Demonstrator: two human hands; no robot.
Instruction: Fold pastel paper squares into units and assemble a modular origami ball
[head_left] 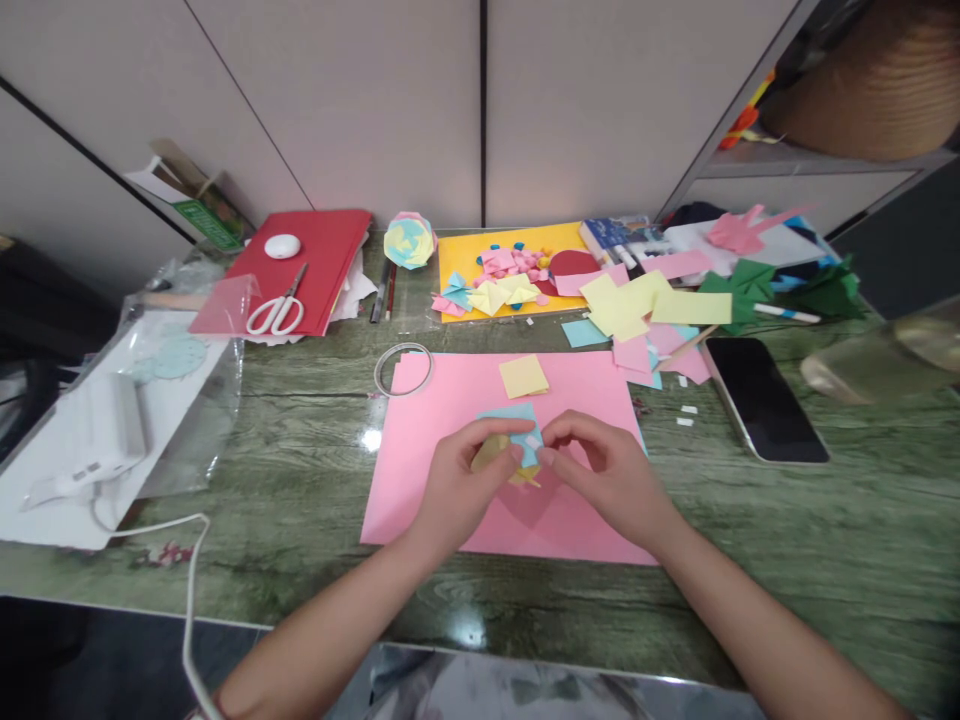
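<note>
Over the pink paper sheets, my left hand pinches a folded blue and yellow paper piece between thumb and fingers. A small white strip, which looks like tape, lies against its blue face. My right hand is closed, its thumb and fingertips at that strip; the exact contact is too small to make out. Just beyond my hands, a small stack of pale yellow squares rests on the pink paper. A roll of narrow tape overlaps the sheets' upper left corner.
White-handled scissors and a white case sit on a red folder. Behind stand a paper ball and a yellow sheet with folded paper pieces. Loose paper slips, a phone and a clear cup are at right.
</note>
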